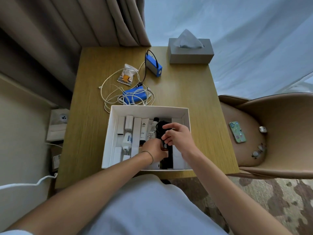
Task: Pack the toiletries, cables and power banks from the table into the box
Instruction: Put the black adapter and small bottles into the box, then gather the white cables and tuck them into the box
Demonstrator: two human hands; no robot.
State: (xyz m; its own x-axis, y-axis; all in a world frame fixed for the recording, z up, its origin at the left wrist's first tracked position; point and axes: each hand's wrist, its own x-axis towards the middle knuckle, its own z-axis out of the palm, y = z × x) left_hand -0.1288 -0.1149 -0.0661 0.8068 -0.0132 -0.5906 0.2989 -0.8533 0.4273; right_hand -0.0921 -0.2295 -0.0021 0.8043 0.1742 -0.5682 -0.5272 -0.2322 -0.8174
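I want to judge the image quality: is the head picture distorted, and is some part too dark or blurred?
Head view: wide-angle bending, the table edges splay and the curtain lines curve. Light is soft and even, no glare. Both hands, left hand and right hand, are slightly soft. The dark items under them in the box are hard to make out.

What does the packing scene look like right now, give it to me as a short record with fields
box: white box open at the table's near edge
in box: white tubes and cartons side by side, a black cable bundle towards the right
left hand: left hand inside the box at the black items
right hand: right hand gripping the black bundle
still on table: two blue power banks, tangled white cables, small sachet
not for packing: grey tissue box
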